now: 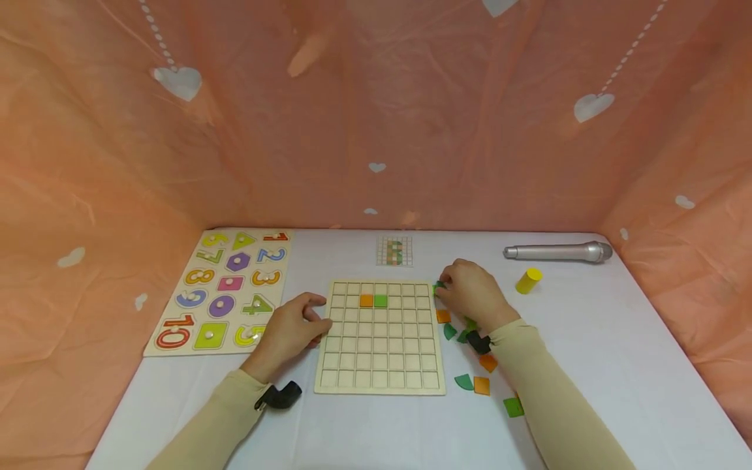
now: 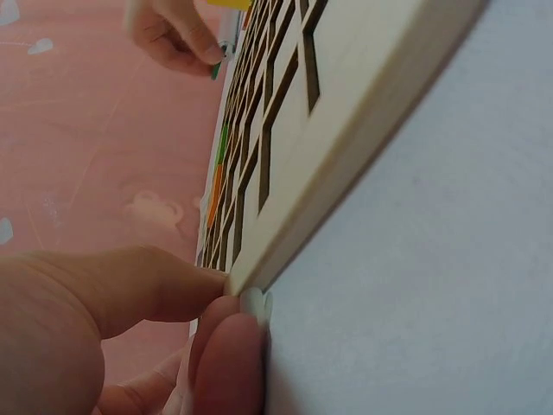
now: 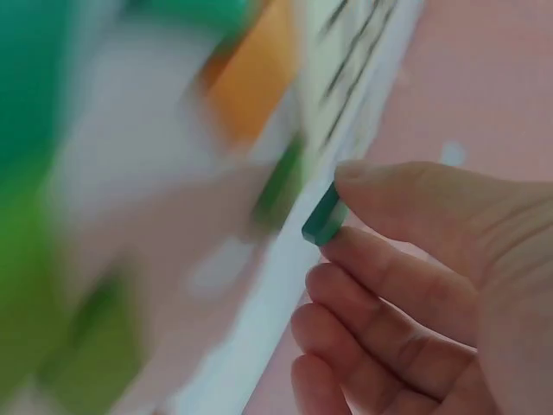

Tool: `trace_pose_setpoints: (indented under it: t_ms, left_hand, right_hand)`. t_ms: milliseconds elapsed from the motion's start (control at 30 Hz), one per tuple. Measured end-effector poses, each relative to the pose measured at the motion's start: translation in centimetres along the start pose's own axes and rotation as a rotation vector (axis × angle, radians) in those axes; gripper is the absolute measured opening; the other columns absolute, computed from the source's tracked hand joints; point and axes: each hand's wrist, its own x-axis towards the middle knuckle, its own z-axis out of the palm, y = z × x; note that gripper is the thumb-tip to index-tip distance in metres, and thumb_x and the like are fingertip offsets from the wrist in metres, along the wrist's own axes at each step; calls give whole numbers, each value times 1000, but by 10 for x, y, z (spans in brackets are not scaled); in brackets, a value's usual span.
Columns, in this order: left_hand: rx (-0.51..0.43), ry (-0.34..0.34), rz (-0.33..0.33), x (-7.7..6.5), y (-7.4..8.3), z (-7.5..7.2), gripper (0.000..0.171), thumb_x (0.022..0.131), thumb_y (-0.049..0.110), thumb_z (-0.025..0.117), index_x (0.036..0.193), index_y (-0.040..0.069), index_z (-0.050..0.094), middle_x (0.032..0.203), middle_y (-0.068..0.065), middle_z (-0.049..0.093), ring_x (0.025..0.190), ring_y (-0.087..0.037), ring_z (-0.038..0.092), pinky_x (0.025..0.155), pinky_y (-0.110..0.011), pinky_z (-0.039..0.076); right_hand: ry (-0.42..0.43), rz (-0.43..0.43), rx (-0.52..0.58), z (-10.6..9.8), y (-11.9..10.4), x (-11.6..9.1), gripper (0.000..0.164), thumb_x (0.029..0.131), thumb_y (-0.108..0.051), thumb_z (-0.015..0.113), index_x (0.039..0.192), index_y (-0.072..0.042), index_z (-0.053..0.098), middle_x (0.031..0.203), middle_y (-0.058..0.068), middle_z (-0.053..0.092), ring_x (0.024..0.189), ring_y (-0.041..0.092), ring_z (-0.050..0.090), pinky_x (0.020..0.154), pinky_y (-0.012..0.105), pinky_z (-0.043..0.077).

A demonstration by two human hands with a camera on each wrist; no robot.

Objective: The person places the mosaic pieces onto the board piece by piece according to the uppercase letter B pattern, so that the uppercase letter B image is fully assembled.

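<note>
A square wooden grid board (image 1: 380, 352) lies in the middle of the table, with an orange square tile (image 1: 367, 300) and a green square tile (image 1: 380, 301) side by side in its second row. At the board's left edge, my left hand (image 1: 292, 331) holds the rim between thumb (image 2: 164, 290) and fingers. Just beyond the upper right corner, my right hand (image 1: 474, 295) pinches a dark green tile (image 3: 323, 216) between thumb and index finger. That tile shows mostly edge-on, so its full outline is hidden. Its other fingers are curled loosely below.
Orange and green tiles (image 1: 482, 386), some quarter-round, lie scattered right of the board. A printed pattern card (image 1: 395, 251) is behind it. The number puzzle board (image 1: 217, 287) lies left; a silver microphone (image 1: 555, 252) and yellow cylinder (image 1: 529, 281) are at the right back.
</note>
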Motion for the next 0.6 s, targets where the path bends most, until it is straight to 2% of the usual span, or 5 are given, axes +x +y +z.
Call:
trace_pose_setpoints:
  t_ms: [167, 300, 600]
  left_hand:
    - [10, -1, 1, 0, 0, -1, 45, 86, 21, 76, 127, 15, 60, 82, -5, 66, 61, -16, 63, 59, -29, 54]
    - [7, 2, -3, 1, 0, -1, 44, 85, 21, 76, 127, 15, 61, 81, -5, 66, 60, -17, 63, 59, -30, 54]
    - [5, -4, -14, 1, 0, -1, 45, 85, 22, 77, 127, 16, 61, 82, -4, 66, 61, -17, 64, 59, -29, 55]
  right_hand:
    - [-1, -87, 36, 16, -35, 4, 23, 88, -29, 76, 100, -9, 76, 94, 1, 65, 82, 18, 61, 79, 39, 55]
    - [-2, -128, 79, 31, -54, 7, 20, 88, -29, 75, 98, -12, 76, 95, -1, 65, 86, 15, 61, 80, 37, 55]
    - [22, -149, 75, 43, -61, 9, 18, 88, -29, 76, 97, -13, 76, 91, -3, 63, 84, 13, 61, 78, 35, 55]
